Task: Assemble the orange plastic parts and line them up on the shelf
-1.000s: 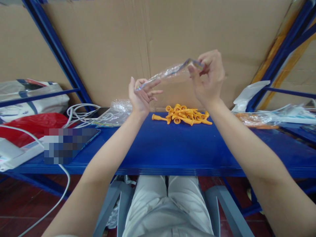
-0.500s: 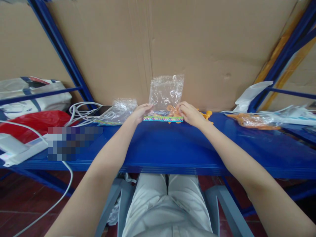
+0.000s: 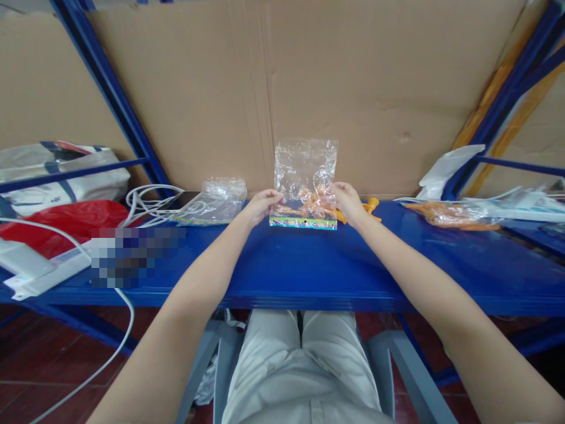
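Observation:
A clear plastic bag [image 3: 305, 168] with a colourful printed strip along its lower edge hangs upright between my hands over the blue table. My left hand [image 3: 263, 206] pinches its left side, and my right hand [image 3: 348, 201] pinches its right side. Orange plastic pieces [image 3: 371, 206] lie on the table behind the bag and beside my right hand; several show through the clear film. Their exact shape is hard to make out.
Another clear bag [image 3: 220, 197] lies left of my hands, near white cables [image 3: 150, 197]. A red bag [image 3: 75, 221] and a white power strip [image 3: 57, 268] sit farther left. At the right rests a bagged orange item [image 3: 459, 216]. Cardboard [image 3: 353, 76] stands behind the blue table [image 3: 309, 265].
Both hands and the bag have shifted slightly right. The bag now faces me flatter, with its printed strip lower and more of the orange pieces visible through it.

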`<state>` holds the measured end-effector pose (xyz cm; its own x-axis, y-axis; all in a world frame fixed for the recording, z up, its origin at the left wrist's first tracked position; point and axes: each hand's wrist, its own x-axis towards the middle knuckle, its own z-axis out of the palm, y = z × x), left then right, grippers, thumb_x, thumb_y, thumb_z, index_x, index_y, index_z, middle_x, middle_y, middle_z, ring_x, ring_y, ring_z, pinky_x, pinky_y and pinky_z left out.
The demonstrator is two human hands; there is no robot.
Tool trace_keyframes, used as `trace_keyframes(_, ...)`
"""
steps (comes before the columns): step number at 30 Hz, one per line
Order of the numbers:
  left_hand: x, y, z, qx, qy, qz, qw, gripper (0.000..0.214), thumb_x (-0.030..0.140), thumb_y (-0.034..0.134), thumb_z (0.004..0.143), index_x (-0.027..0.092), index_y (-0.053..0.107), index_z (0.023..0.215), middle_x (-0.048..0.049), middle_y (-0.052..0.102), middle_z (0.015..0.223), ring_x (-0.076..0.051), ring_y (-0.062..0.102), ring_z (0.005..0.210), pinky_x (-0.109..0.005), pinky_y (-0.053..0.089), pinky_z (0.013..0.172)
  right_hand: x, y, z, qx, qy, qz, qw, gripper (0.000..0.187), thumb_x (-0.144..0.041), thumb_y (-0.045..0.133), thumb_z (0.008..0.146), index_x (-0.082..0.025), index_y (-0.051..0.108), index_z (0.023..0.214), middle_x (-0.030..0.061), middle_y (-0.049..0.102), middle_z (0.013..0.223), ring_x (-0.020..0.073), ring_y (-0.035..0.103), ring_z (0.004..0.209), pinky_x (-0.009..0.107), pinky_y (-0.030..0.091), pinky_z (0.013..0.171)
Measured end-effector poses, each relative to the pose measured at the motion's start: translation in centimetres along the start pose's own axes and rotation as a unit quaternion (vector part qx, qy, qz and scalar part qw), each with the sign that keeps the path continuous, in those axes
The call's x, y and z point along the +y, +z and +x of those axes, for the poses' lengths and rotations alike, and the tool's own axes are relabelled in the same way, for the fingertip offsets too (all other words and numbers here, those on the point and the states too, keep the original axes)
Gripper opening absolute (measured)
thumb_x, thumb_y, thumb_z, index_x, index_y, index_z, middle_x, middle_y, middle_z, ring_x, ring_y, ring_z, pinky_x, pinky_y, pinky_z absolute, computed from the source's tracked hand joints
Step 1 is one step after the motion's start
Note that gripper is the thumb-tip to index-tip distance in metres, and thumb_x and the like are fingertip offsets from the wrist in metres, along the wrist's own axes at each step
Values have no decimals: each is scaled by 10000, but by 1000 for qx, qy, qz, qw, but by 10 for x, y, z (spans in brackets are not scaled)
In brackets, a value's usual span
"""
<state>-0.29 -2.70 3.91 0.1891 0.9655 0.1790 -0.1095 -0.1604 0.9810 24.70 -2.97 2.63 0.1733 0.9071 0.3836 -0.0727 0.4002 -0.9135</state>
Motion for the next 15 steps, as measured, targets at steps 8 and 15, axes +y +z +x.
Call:
trace_keyframes(8, 1, 3, -2, -54, -26, 17, 998, 397, 268, 900, 703, 168, 522, 631, 9, 705, 698, -83, 621, 564, -171, 446, 500, -20, -1, -11, 62, 66, 49, 995, 189, -204, 693, 826, -223, 541, 716, -57, 575, 630, 116, 560, 550, 292, 535, 590)
trace_keyframes(15, 1, 10, -2, -60, -2, -5, 998, 378, 428, 801, 837, 162, 581, 683, -1, 695, 671, -91, 620, 543, -213, 512, 568, -13, -2, -3, 87, 36, 73, 993, 205, -270, 694, 777, -233, 509, 698, -62, 538, 586, 120, 544, 559, 259, 495, 544)
